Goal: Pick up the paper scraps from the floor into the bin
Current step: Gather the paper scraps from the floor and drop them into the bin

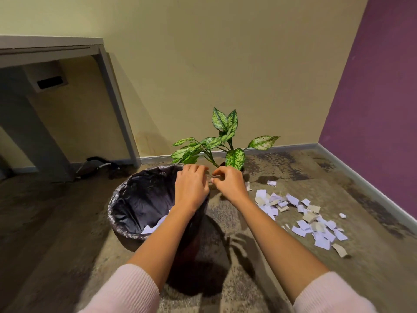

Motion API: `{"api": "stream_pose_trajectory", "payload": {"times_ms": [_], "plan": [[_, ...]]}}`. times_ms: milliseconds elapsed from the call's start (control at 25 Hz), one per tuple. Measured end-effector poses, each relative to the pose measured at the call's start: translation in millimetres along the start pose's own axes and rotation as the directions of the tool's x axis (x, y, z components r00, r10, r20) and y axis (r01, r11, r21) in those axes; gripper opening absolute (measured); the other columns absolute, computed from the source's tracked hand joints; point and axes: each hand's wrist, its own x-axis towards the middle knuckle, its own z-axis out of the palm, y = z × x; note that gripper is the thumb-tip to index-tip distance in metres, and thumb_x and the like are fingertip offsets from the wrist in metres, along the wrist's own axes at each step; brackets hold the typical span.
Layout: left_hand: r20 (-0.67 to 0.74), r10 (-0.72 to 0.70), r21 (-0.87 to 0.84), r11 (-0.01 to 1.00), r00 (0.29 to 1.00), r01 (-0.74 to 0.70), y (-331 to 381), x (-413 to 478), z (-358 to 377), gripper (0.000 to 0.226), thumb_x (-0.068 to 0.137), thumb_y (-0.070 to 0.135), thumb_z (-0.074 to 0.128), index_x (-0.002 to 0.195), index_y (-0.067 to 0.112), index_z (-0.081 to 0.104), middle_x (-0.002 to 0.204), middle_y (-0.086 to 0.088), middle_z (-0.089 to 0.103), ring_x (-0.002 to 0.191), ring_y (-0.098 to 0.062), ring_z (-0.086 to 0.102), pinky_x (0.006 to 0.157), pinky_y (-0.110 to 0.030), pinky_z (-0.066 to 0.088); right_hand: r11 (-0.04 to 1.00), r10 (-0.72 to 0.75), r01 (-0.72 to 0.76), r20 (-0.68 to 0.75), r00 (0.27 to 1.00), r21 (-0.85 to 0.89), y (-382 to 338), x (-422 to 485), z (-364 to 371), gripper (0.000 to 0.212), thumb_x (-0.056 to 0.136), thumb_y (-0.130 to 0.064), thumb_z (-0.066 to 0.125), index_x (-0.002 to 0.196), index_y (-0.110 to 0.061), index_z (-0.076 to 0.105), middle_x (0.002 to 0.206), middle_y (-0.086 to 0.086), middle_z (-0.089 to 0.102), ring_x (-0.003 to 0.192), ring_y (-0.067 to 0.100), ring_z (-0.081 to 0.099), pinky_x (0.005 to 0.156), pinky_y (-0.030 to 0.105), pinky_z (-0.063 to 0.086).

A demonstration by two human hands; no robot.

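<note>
Paper scraps (302, 219) on floor, right of right hand (229, 185).

- The left hand (191, 188) and right hand (229, 185) are meeting, fingers curled, over the far rim of the round bin lined with a black plastic bag (126, 199).
- A few white paper pieces (153, 225) are lying inside it.
- Torn white and tan paper scraps (311, 220) are lying scattered on the mottled brown carpet floor (282, 256), right of the bin.
- A green speckled potted plant (222, 141) is standing behind the hands.
</note>
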Motion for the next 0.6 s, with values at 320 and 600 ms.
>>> {"api": "stream_pose_trajectory", "payload": {"times_ms": [320, 600], "plan": [[0.145, 0.247, -0.062, 0.969, 0.958, -0.241, 110, -26, 67, 0.035, 0.089, 0.028, 0.047, 0.123, 0.025, 0.055, 0.122, 0.005, 0.058, 0.117, -0.021, 0.047, 0.085, -0.034, 0.037, 0.978, 0.174, -0.182, -0.079, 0.982, -0.106, 110, -35, -57, 0.021, 0.078, -0.014, 0.060, 0.094, -0.017, 0.073, 0.097, 0.008, 0.071, 0.094, 0.027, 0.062, 0.078, 0.040, 0.053], [0.437, 0.261, -0.126, 0.965, 0.861, -0.229, 157, -85, 163, 0.049, 0.087, 0.029, 0.053, 0.135, 0.022, 0.043, 0.134, -0.001, 0.047, 0.126, -0.024, 0.042, 0.096, -0.037, 0.037, 0.889, 0.407, -0.416, -0.086, 0.909, -0.192, 235, -93, -66, 0.026, 0.080, -0.029, 0.069, 0.106, -0.026, 0.069, 0.115, 0.004, 0.061, 0.112, 0.024, 0.055, 0.085, 0.034, 0.050]]}}
